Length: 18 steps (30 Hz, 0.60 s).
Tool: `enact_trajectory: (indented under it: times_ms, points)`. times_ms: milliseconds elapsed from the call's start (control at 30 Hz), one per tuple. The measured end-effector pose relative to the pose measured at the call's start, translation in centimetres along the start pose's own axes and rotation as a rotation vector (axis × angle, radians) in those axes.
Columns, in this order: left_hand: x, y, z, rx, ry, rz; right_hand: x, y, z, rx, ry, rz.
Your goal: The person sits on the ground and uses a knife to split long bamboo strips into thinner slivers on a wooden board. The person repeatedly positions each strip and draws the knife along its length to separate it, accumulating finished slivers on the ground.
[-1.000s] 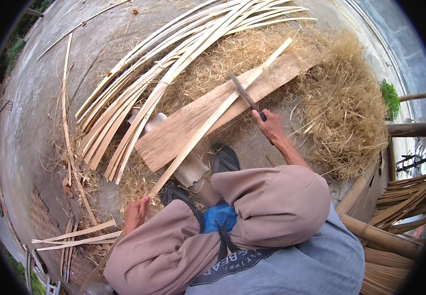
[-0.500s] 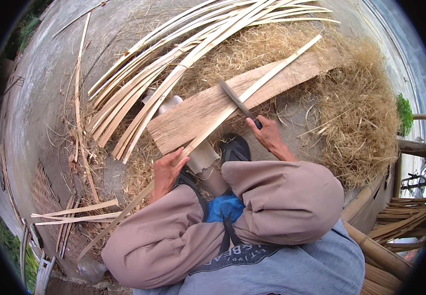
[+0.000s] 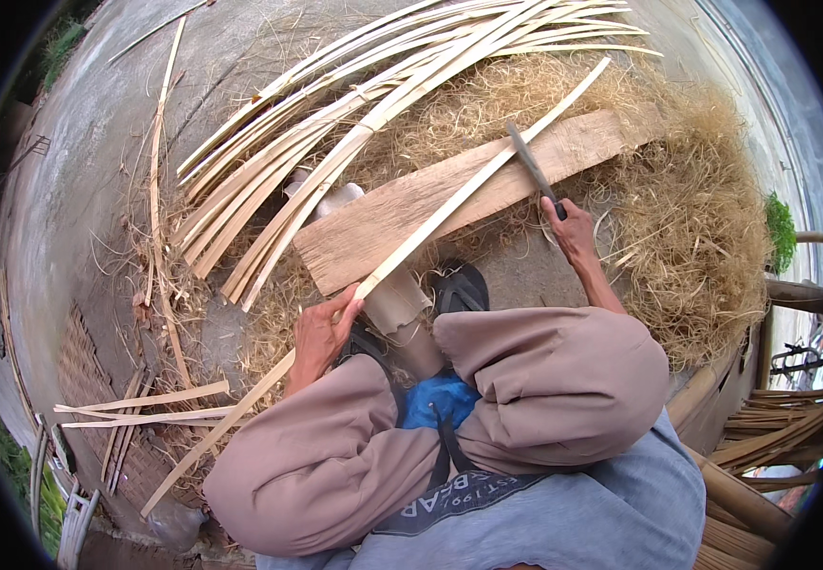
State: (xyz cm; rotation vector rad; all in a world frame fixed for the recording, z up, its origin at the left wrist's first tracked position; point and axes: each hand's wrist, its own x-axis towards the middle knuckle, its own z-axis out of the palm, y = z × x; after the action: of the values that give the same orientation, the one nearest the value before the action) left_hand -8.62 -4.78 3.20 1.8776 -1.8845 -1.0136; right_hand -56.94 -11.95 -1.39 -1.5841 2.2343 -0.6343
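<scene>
Across a wooden plank (image 3: pixel 383 228) lies a long pale bamboo strip (image 3: pixel 459 195), running from the lower left up to the far right. My left hand (image 3: pixel 321 331) grips the strip between thumb and fingers, just off the plank's near-left end. In my right hand (image 3: pixel 571 228) is a knife (image 3: pixel 529 160) with a dark handle, held by the plank's right part. Its blade reaches up over the plank, close to the strip's far portion; whether it touches the strip I cannot tell.
A fan of split bamboo strips (image 3: pixel 335 142) spreads beyond the plank. Curly shavings (image 3: pixel 696 228) heap at the right. Shorter strips (image 3: pixel 150 410) lie at lower left. My bent knees and a blue bundle (image 3: pixel 438 399) are below the plank. Bamboo poles (image 3: pixel 744 494) stand lower right.
My right hand has carried the knife rightward and farther along the strip. The left hand keeps its grip nearly in place, and the strip's far end has shifted slightly.
</scene>
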Motion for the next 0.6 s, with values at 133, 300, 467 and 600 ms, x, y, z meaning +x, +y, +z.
enact_trajectory:
  times_ms: [133,300,467,600]
  points:
    - [-1.1,-0.8,1.3,-0.007,-0.018,-0.017,0.3,-1.5,-0.4,0.073,-0.063,0.036]
    - [0.0,-0.9,0.4,-0.049,-0.103,-0.099,-14.1,-12.3,5.4,0.016,-0.380,-0.466]
    - [-1.1,-3.8,1.0,-0.170,-0.044,-0.061,-2.6,-4.4,3.4,0.033,-0.136,-0.242]
    - [-1.5,-4.5,0.3,-0.151,0.066,0.113,6.7,3.1,-2.5,0.114,0.160,0.243]
